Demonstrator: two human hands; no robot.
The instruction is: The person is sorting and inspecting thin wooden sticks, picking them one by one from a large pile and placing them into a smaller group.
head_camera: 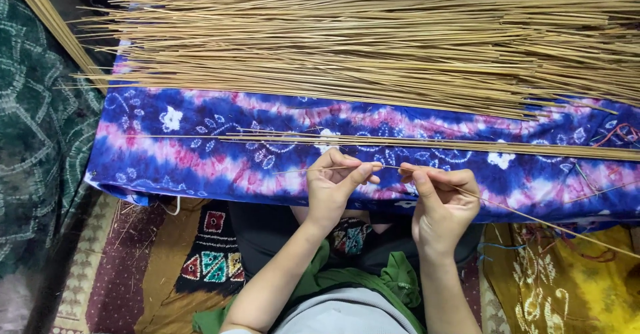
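My left hand (337,184) and my right hand (441,204) both pinch one thin tan stick (533,219) over a blue, pink and white tie-dye cloth (200,154). The stick runs from about the left fingertips down to the right past the right hand. The two hands sit close together, fingertips nearly meeting. A small row of similar sticks (467,145) lies on the cloth just beyond the hands. Farther back a big heap of long tan sticks (373,41) covers the cloth's far side.
A dark green patterned fabric (40,141) lies at the left. A patchwork mat (213,254) is under my lap, and a yellow cloth (567,281) sits at the lower right. More sticks (50,21) slant across the top left corner.
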